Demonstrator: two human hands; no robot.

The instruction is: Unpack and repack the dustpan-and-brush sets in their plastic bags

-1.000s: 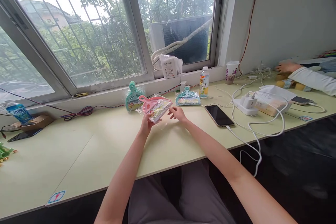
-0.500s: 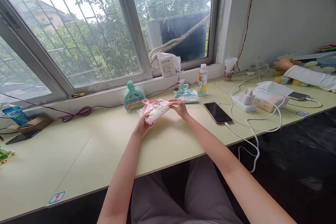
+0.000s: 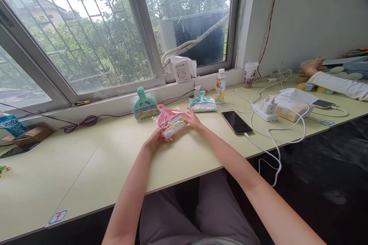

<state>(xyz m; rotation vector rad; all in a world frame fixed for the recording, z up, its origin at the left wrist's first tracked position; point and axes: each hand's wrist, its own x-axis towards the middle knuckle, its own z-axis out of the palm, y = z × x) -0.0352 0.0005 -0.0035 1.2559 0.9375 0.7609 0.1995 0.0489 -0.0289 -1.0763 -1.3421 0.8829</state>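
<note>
A pink mini dustpan and brush set point(image 3: 171, 120), wrapped in clear plastic, is held between my two hands above the table. My left hand point(image 3: 156, 138) grips its lower left edge, fingers partly under it. On the right end, my right hand point(image 3: 193, 119) pinches the wrapper's edge. The bristles and a yellowish label show through the film. Behind it, a green dustpan set point(image 3: 144, 105) leans against the wall below the window. Another green dustpan set point(image 3: 202, 103) lies to the right, just beyond my right hand.
A phone point(image 3: 236, 122) on a white cable lies right of my arm. Beyond are a juice bottle point(image 3: 220, 86), a cup point(image 3: 250, 75), a charger block point(image 3: 265, 109) and a tissue pack point(image 3: 293, 104). A co-worker's hand point(image 3: 311, 68) is at far right.
The pink dustpan set has tilted to show more of its front and come slightly lower, both hands still on it. The view has shifted a little. The co-worker's fingers have spread.
</note>
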